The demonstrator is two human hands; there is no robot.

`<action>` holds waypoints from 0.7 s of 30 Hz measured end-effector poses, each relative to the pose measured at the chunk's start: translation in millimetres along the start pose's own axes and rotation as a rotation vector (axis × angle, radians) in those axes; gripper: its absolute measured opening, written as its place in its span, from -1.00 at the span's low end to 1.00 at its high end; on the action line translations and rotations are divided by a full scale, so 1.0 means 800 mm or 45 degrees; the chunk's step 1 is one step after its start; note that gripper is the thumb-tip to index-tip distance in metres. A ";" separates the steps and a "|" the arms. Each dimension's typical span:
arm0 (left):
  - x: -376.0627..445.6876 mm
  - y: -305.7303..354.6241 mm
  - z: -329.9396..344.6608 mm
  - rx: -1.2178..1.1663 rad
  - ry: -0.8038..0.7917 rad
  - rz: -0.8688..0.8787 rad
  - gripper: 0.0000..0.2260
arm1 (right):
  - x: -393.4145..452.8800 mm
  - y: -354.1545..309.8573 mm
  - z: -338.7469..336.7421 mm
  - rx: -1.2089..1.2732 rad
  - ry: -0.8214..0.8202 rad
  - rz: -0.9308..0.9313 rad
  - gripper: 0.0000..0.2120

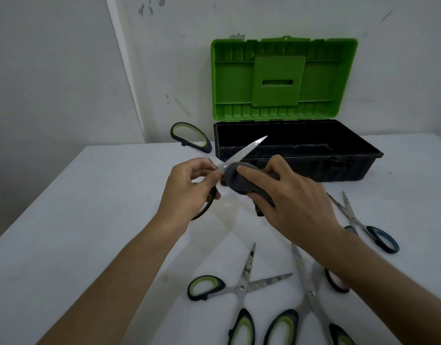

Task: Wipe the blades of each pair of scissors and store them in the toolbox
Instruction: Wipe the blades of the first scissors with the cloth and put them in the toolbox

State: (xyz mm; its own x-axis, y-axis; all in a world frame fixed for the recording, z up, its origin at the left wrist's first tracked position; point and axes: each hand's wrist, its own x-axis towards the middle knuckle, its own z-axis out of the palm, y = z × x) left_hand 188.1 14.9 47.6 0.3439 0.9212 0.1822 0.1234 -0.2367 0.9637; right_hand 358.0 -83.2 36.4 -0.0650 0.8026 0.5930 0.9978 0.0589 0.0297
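At the near edge of the surface (pixel 77 232) lie waiting scissors: an open green-handled pair (pixel 235 288) and a long pair (pixel 311 295) beside it, with a blue-handled pair (pixel 366 225) toward the right edge. Above the middle of the surface, the left hand (pixel 189 188) pinches the held scissors (pixel 241 151) near the pivot, one handle loop under its palm. The right hand (pixel 286 192), just beside it, grips a grey cloth (pixel 239 180) wrapped over one blade. The free blade is bright steel; its long axis points up and away toward the toolbox (pixel 299 150). That black box stands open at the far edge with its green lid (pixel 284 78) raised, directly beyond the hands, nearer the right.
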 end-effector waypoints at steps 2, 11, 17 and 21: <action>0.000 -0.001 -0.002 -0.002 -0.015 -0.012 -0.95 | -0.001 0.003 0.000 -0.009 -0.023 -0.006 -0.56; 0.006 0.001 -0.010 0.220 -0.014 0.060 -0.91 | -0.015 0.017 -0.030 -0.011 -0.032 -0.031 -0.59; 0.004 0.005 -0.017 0.281 -0.057 0.085 -0.91 | -0.005 0.000 -0.006 -0.014 -0.108 -0.084 -0.52; 0.007 -0.003 -0.023 0.317 -0.048 0.076 -0.91 | -0.033 0.010 -0.010 -0.134 -0.239 -0.095 -0.47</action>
State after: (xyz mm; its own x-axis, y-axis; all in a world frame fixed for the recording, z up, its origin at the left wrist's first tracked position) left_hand 172.5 26.2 50.2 0.3910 0.8924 0.2253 0.3257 -0.3631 0.8730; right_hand 367.9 -108.5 27.2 -0.1299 0.8952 0.4263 0.9852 0.0679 0.1575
